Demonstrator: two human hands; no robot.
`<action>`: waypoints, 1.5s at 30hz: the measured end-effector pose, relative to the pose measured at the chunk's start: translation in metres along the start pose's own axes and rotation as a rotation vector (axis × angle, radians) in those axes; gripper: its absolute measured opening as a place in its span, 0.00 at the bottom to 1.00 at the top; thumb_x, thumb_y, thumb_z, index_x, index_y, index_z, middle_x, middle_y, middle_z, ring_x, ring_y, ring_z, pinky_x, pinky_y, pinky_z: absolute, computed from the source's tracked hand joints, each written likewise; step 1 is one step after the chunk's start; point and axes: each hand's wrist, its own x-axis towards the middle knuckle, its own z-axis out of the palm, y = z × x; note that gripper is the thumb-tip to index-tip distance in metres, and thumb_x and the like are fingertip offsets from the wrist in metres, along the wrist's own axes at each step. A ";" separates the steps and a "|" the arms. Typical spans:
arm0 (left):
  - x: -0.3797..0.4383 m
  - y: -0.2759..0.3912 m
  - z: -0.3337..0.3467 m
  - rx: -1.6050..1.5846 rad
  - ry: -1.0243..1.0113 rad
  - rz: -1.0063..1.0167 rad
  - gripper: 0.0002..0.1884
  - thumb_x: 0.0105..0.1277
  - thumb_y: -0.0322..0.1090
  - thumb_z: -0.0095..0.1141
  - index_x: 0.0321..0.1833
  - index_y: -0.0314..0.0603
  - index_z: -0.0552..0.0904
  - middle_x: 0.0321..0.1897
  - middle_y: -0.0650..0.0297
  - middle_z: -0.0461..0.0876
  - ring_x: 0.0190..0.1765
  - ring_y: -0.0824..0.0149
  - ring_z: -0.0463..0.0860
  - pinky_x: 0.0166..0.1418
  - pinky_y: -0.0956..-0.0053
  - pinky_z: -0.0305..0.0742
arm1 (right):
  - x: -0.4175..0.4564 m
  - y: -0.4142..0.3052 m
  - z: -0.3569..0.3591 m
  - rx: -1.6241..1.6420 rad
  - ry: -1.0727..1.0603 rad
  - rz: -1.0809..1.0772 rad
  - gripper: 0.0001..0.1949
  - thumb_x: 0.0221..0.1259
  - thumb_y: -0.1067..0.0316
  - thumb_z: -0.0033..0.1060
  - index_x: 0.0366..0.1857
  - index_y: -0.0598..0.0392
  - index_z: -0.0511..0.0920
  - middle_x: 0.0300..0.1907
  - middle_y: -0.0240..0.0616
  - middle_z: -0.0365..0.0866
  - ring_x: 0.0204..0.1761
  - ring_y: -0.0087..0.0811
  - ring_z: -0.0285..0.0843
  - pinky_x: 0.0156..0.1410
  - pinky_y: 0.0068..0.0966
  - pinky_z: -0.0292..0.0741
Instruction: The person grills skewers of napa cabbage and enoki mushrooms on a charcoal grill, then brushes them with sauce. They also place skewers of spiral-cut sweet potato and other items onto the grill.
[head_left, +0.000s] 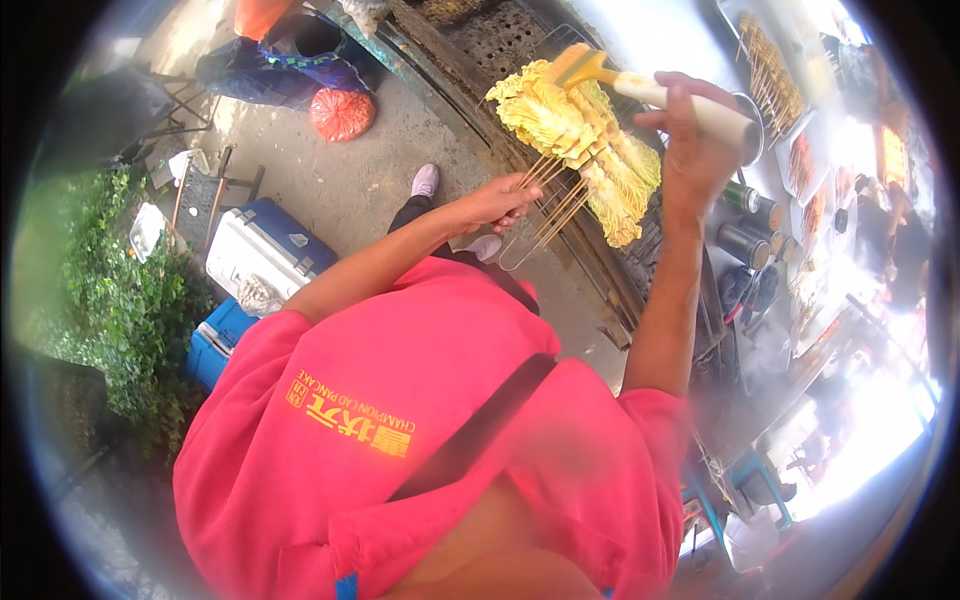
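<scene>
My left hand grips the lower ends of a few thin wooden skewers. Yellow-green cabbage leaves are threaded on these and on a second group of skewers, whose ends stick out just beside my fingers. The leaves lie over a wire rack on the charcoal grill. In my right hand is a basting brush with a thick pale handle. Its yellow head touches or hovers just over the upper leaves; I cannot tell which.
Right of the grill stand shaker jars, a metal container and trays of skewered food. At left are a white-lidded cooler box, a folding stool and a red bag on the ground. Smoke blurs the right side.
</scene>
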 end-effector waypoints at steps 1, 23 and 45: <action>0.000 0.002 0.001 0.016 0.027 -0.010 0.13 0.74 0.48 0.44 0.44 0.47 0.69 0.20 0.74 0.65 0.18 0.80 0.62 0.19 0.80 0.57 | -0.003 0.002 0.006 0.011 -0.059 0.048 0.10 0.63 0.65 0.63 0.38 0.63 0.78 0.33 0.40 0.85 0.28 0.28 0.85 0.33 0.18 0.78; 0.015 -0.027 0.009 0.488 0.383 0.152 0.15 0.71 0.47 0.48 0.42 0.41 0.72 0.25 0.64 0.76 0.23 0.70 0.74 0.26 0.73 0.68 | -0.109 0.018 -0.031 0.196 -0.010 -0.041 0.05 0.61 0.76 0.60 0.40 0.61 0.77 0.41 0.39 0.83 0.29 0.22 0.82 0.35 0.19 0.80; -0.007 0.030 -0.010 -0.334 0.108 0.016 0.17 0.75 0.46 0.39 0.26 0.52 0.64 0.14 0.77 0.52 0.13 0.80 0.46 0.15 0.80 0.40 | -0.098 -0.001 -0.084 0.155 0.318 -0.057 0.06 0.65 0.74 0.53 0.42 0.65 0.72 0.42 0.53 0.81 0.28 0.35 0.84 0.35 0.22 0.82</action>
